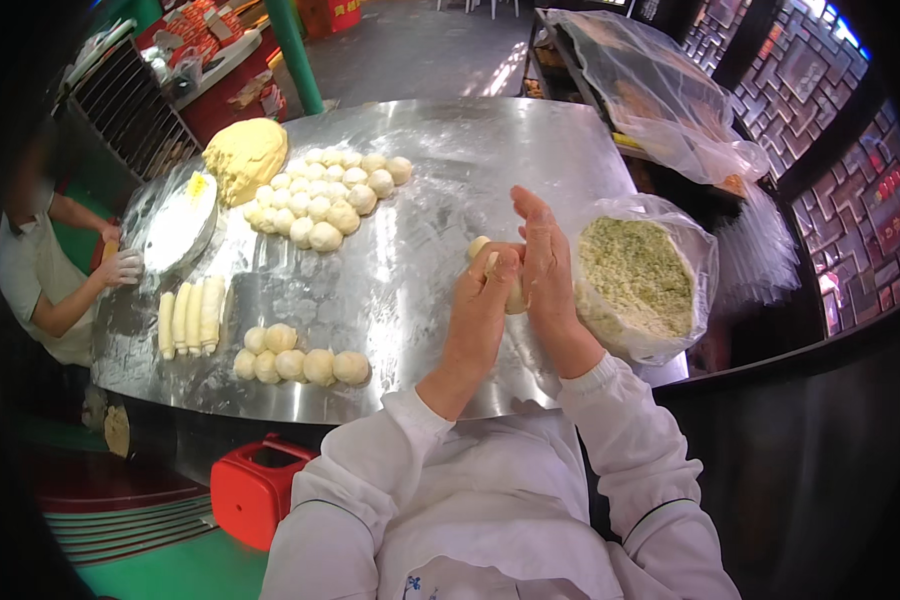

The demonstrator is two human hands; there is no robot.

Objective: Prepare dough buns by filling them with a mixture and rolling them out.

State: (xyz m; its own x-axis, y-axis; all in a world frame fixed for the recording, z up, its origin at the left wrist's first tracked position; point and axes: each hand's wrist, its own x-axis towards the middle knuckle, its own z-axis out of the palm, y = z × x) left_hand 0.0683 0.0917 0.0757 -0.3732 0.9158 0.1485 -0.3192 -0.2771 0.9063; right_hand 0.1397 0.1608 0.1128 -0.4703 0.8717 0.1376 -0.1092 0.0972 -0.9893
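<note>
Between my two hands, above the right part of the steel table, is a piece of pale dough (515, 294). My left hand (480, 311) has its fingers curled round the dough. Beside it my right hand (551, 277) is held upright, palm towards the left hand, its fingers extended; whether it touches the dough is unclear. Another bit of dough (478, 246) shows at the left hand's knuckles. Just right of my hands is a plastic-lined container of greenish crumbly filling (634, 277). Dough balls (290, 366) lie to the left near the front edge.
More dough balls (322, 196) sit farther back beside a large dough mass (246, 159). Dough rolls (193, 316) and a floury metal bowl (181, 223) lie at the left, near a co-worker's hands (116, 262). A red plastic stool (251, 491) stands below; a plastic-covered rack (637, 90) is at right.
</note>
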